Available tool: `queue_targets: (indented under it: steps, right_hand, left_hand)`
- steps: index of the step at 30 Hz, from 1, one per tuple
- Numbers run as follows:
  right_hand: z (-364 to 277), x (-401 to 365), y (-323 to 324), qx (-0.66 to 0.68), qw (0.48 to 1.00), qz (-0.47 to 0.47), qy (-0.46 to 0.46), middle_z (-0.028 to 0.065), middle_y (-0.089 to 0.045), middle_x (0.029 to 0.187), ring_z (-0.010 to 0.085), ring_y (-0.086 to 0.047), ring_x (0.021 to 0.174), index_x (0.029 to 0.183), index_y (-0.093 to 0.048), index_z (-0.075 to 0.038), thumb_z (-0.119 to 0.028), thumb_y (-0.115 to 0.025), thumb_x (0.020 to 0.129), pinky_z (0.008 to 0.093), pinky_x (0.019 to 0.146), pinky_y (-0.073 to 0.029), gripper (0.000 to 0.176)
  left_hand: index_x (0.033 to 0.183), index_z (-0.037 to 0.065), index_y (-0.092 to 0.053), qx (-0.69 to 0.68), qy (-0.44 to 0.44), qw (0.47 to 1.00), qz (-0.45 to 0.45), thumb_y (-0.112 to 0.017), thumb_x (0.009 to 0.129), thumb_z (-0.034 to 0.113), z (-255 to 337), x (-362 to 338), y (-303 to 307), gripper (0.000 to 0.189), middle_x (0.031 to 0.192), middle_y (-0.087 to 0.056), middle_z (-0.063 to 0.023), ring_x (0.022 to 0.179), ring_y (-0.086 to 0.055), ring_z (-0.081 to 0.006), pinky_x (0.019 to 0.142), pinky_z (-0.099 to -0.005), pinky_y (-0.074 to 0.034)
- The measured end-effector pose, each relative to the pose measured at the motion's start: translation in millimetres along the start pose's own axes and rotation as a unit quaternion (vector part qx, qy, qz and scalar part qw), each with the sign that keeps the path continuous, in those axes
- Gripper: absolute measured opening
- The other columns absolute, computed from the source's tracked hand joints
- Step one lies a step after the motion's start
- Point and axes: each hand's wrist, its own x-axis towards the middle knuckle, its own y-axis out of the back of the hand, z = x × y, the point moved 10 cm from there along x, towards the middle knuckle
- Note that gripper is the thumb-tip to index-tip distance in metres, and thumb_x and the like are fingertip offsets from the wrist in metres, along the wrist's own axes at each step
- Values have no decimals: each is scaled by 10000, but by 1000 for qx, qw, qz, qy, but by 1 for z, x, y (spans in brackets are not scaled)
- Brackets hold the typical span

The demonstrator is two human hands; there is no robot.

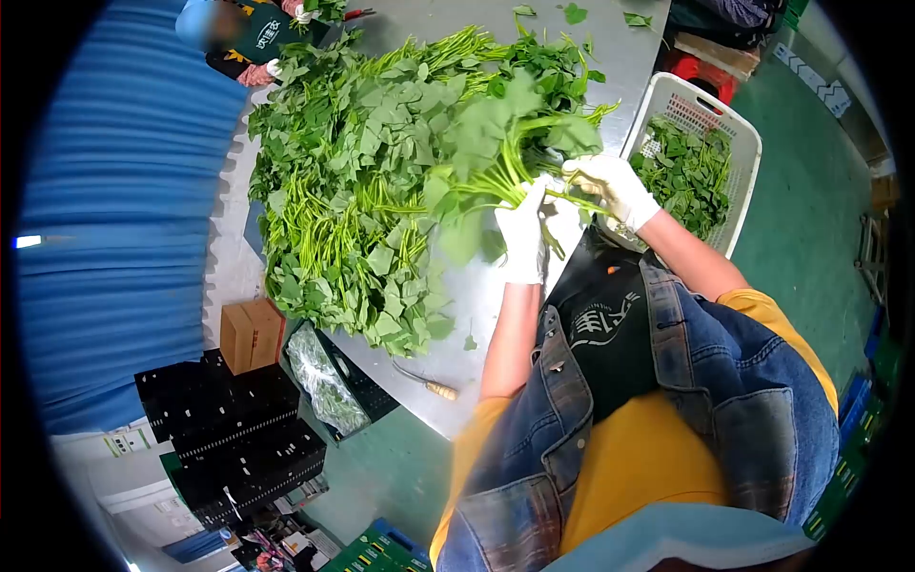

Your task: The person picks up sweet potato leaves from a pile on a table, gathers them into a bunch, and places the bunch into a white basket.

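My left hand (522, 238), in a white glove, is closed around the stems of a bunch of leafy greens (510, 173). The leaves fan out away from me, and the cut stem ends point toward my body. My right hand (615, 189), gloved too, pinches some stems of that bunch near their ends; its fingertips are partly hidden. Just beyond both hands, a large heap of the same greens (372, 143) covers much of the metal table (462, 319). A small curved knife with a wooden handle (438, 389) lies at the table's near left edge.
To the right stands a white plastic basket (748, 129) with loose greens inside. A co-worker (262, 33) in white gloves is at the far left of the table. At left are a cardboard box (252, 336), black crates (233, 429) and a crate with plastic-wrapped greens (324, 381).
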Motion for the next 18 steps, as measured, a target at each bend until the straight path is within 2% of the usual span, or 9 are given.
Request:
queue_targets:
  steps: [2,3,4,5,9,10,12,13,18]
  right_hand:
    - [0,18,39,86,987,-63,116,83,-614,1058,203,-583,973,1064,-600,6,-171,-506,920,313,860,-462,247]
    - [3,27,79,82,991,36,98,98,-615,1065,200,-582,1009,1117,-558,15,-173,-479,935,309,877,-462,273]
    - [2,39,112,158,976,-17,149,112,-616,1084,200,-579,1041,1137,-553,8,-149,-476,939,315,888,-468,264]
    - [2,45,160,337,923,108,149,128,-613,1112,213,-579,1047,1157,-551,6,-163,-515,932,335,899,-475,283]
    - [-11,49,245,518,836,162,76,213,-513,1269,330,-522,1145,1301,-404,52,-386,-594,873,392,976,-457,641]
    - [-7,43,234,520,843,138,16,234,-491,1286,351,-516,1147,1316,-368,80,-423,-607,857,403,974,-456,722]
    - [22,46,208,499,848,135,-120,264,-459,1306,367,-503,1161,1290,-362,129,-460,-625,836,400,957,-467,789]
    - [31,51,182,416,896,6,-154,273,-487,1270,355,-533,1124,1254,-386,153,-386,-612,872,386,940,-481,698]
    - [-31,-19,-4,-117,988,-91,33,47,-662,911,100,-620,766,1105,-625,-8,-178,-543,913,202,668,-476,269]
  left_hand:
    - [860,8,-624,19,20,998,56,-676,813,46,-14,-2,4,79,709,-630,-41,546,-558,-98,507,-221,-447]
    - [860,8,-624,21,22,998,55,-676,813,46,-16,-1,8,79,709,-630,-41,546,-558,-98,507,-221,-447]
    - [867,10,-627,-93,130,985,65,-674,815,47,-39,-1,14,79,720,-632,-38,554,-556,-93,509,-217,-438]
    - [874,11,-631,-204,235,947,77,-672,817,48,-60,-3,18,79,732,-634,-36,562,-554,-87,511,-213,-429]
    - [902,17,-644,-573,564,582,120,-665,827,51,-97,-41,-2,85,776,-642,-25,594,-547,-66,518,-198,-391]
    - [945,14,-662,-560,593,570,100,-670,829,65,-103,-55,-24,126,781,-645,-16,611,-540,-50,522,-187,-370]
    - [967,12,-668,-567,578,582,77,-681,824,76,-99,-61,-30,157,775,-645,-8,618,-536,-47,528,-185,-367]
    - [964,14,-671,-535,569,622,59,-688,820,80,-95,-55,-25,160,758,-629,10,616,-517,-38,532,-178,-361]
    - [913,26,-656,-552,547,627,59,-683,826,78,-79,-47,-17,105,750,-594,38,613,-476,-26,536,-185,-368]
